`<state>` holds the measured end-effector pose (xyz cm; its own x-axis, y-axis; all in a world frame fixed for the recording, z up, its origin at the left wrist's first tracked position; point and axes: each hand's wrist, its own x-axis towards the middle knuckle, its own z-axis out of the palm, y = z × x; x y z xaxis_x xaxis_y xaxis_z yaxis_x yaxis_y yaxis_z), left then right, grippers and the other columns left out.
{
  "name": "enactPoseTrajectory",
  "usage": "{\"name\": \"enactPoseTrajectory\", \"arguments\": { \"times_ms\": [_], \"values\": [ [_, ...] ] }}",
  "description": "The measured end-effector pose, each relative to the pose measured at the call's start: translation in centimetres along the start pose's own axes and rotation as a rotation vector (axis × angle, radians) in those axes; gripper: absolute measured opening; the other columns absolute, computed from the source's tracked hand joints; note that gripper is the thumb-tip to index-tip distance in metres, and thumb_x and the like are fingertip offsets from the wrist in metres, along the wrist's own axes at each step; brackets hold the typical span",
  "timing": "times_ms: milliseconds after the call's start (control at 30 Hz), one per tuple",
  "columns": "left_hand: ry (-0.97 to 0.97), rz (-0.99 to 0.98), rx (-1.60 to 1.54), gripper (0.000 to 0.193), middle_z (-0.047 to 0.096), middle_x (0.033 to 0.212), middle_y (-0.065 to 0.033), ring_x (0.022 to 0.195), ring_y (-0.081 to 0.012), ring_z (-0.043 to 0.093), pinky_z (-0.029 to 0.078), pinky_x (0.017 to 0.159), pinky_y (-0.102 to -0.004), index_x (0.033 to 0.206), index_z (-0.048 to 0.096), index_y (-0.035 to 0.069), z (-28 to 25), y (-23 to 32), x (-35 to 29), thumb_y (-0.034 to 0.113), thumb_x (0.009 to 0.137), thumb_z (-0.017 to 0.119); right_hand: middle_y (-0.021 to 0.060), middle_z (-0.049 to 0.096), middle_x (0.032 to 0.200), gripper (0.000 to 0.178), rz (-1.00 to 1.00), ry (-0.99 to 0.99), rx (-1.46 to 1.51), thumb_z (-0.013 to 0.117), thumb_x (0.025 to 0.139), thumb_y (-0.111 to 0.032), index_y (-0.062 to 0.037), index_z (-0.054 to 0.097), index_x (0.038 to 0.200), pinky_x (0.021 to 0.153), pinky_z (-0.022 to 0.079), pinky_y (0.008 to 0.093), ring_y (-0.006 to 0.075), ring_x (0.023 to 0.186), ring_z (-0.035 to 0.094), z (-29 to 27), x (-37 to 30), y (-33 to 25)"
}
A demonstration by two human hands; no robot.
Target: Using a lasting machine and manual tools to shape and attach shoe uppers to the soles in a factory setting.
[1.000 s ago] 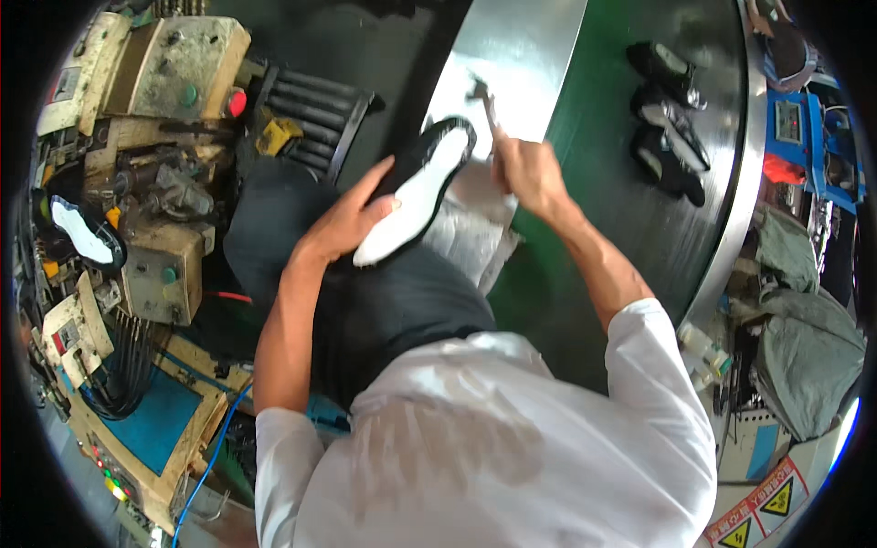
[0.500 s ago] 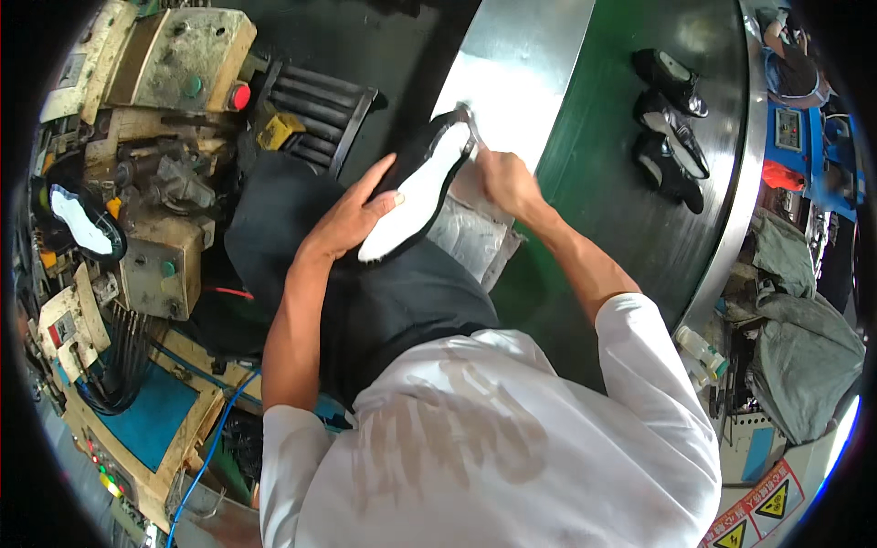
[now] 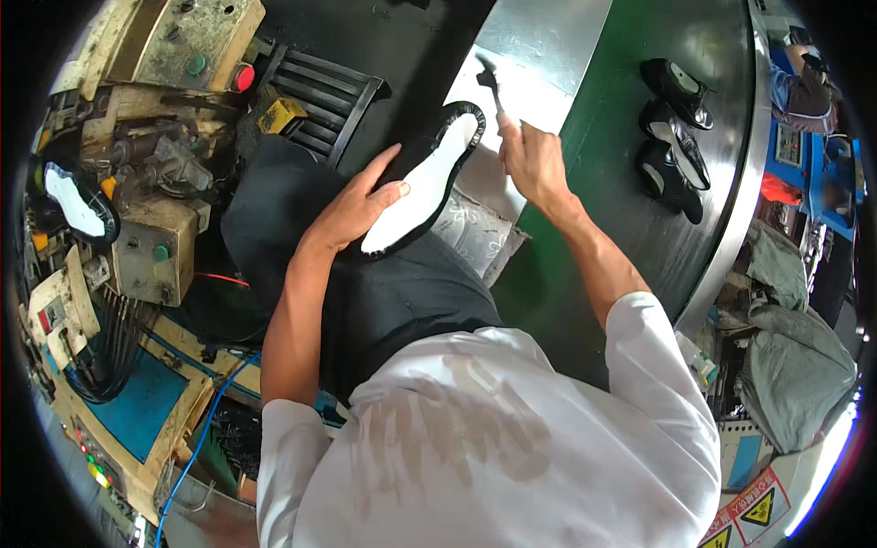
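Note:
My left hand (image 3: 356,208) grips a black shoe upper (image 3: 422,146) from its left side, thumb pressed on the white insole board (image 3: 418,192) that faces up. The shoe lies tilted above my dark trouser leg, its gathered black edge showing around the far end. In my right hand (image 3: 537,164) is a small hammer (image 3: 490,80), held by its handle. Its dark head is raised beyond the far right end of the shoe, apart from it. My right fingers are closed round the handle.
A metal ledge (image 3: 548,46) runs beside a green-edged conveyor (image 3: 603,183) carrying several black shoes (image 3: 674,137). At left stands a worn machine (image 3: 155,237) with a red button (image 3: 244,78), holding another shoe (image 3: 80,201). A black slatted stool (image 3: 320,100) stands ahead.
The hammer has lifted off the far end of the shoe and moved away to the right with my right hand. My left hand keeps its grip on the shoe.

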<state>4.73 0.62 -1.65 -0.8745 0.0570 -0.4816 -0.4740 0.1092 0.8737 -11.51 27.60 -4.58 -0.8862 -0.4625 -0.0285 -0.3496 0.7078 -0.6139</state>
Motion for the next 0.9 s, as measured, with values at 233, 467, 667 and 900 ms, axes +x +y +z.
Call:
{"name": "enactPoseTrajectory", "arguments": {
  "times_ms": [233,467,667,900],
  "values": [
    [0.027,-0.036,-0.063,0.073,0.046,0.167,-0.0209,0.149,-0.0251,0.050,0.038,0.124,-0.0358,0.169,0.033,0.000,-0.2,0.3,0.1,0.023,0.108,0.067,0.0293,0.064,0.070,0.036,-0.118,-0.199,-0.073,0.056,0.112,-0.025,0.0053,0.074,0.102,0.061,0.052,0.0572,0.0489,0.068,0.069,0.0,-0.1,-0.1],
    [0.029,0.015,-0.079,0.073,0.045,0.168,-0.0223,0.151,-0.0258,0.046,0.034,0.126,-0.0373,0.168,0.036,0.001,-0.2,-0.2,0.1,0.026,0.108,0.068,0.0181,0.063,0.078,0.019,-0.026,-0.183,-0.052,0.062,0.106,-0.014,0.0007,0.074,0.109,0.059,0.053,0.0458,0.0355,0.061,0.064,0.8,0.2,0.7],
    [-0.008,-0.101,-0.234,0.071,0.043,0.170,-0.0177,0.152,-0.0242,0.045,0.034,0.126,-0.0348,0.169,0.035,0.001,-0.2,-0.1,0.1,0.023,0.109,0.066,0.0206,0.066,0.080,0.022,-0.303,0.125,-0.050,0.062,0.107,-0.015,0.0042,0.073,0.110,0.057,0.051,0.0488,0.0401,0.058,0.060,1.6,-0.1,0.8],
    [-0.001,-0.030,-0.200,0.072,0.041,0.171,-0.0178,0.155,-0.0235,0.040,0.030,0.127,-0.0352,0.168,0.037,0.001,-0.3,-0.2,-0.1,0.027,0.108,0.066,0.0269,0.068,0.078,0.034,-0.008,-0.160,0.044,0.061,0.107,-0.023,0.0074,0.071,0.118,0.062,0.053,0.0530,0.0456,0.068,0.068,0.2,-0.4,-1.0]
  ]
}}
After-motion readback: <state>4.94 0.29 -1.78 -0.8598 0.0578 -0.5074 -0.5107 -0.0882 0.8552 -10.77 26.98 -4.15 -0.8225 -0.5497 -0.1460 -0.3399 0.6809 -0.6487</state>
